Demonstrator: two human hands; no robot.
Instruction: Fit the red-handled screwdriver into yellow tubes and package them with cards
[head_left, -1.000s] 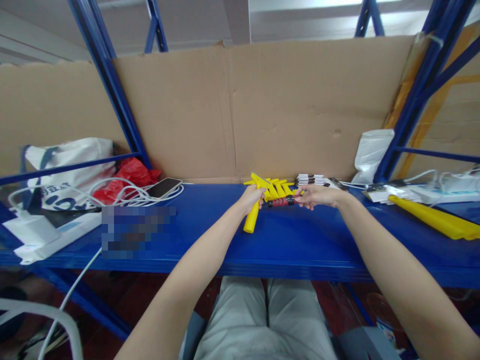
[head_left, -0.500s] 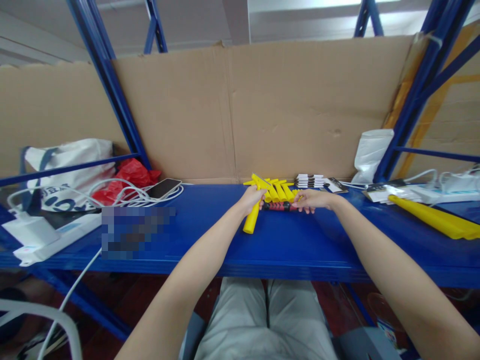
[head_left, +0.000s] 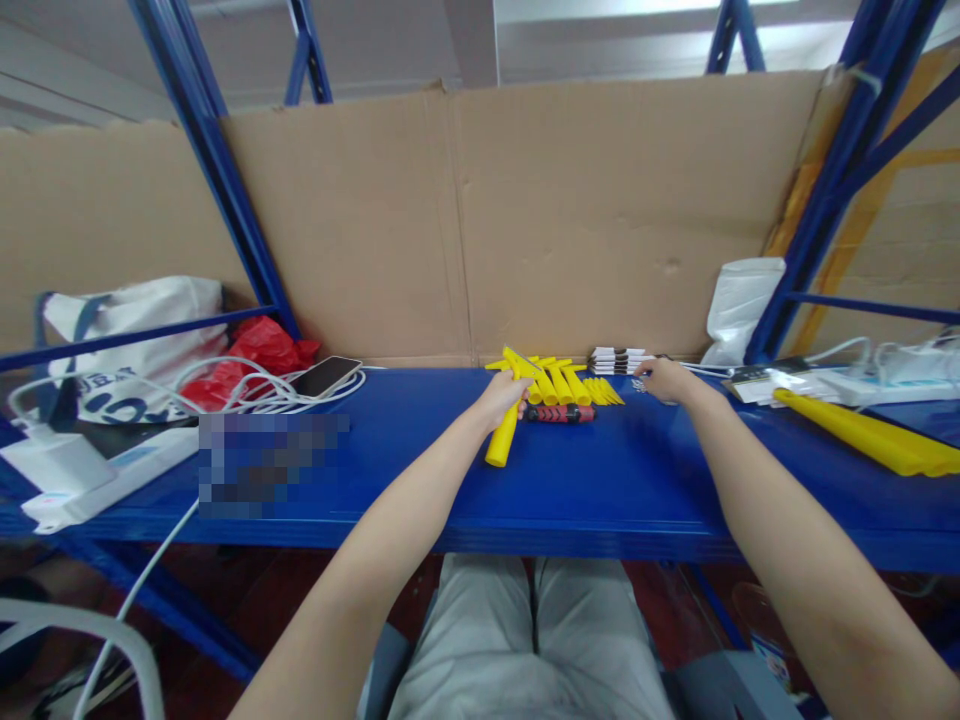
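My left hand (head_left: 504,396) is closed round a yellow T-shaped plastic piece (head_left: 501,448), whose thick round handle slants down toward me. Just right of that hand lies a red and black screwdriver handle (head_left: 561,413). More yellow T-shaped pieces (head_left: 561,384) rest in a row behind it, with several small yellow pointed pieces (head_left: 603,391) beside them. Farther right, my right hand (head_left: 666,380) has its fingertips pressed together at some tiny silvery bits (head_left: 637,384) on the blue table. Whatever those fingertips hold is too small to make out.
A stack of white cards with dark bands (head_left: 616,360) stands behind the small pieces. Long yellow parts (head_left: 870,435) and a power strip (head_left: 892,388) occupy the right side. At left are a phone (head_left: 328,377), cables, a red bag (head_left: 262,350) and a cloth bag (head_left: 142,345).
My right hand has moved right and back, from the small yellow pieces and screwdriver handle to the silvery bits. The left hand keeps its hold in the same place.
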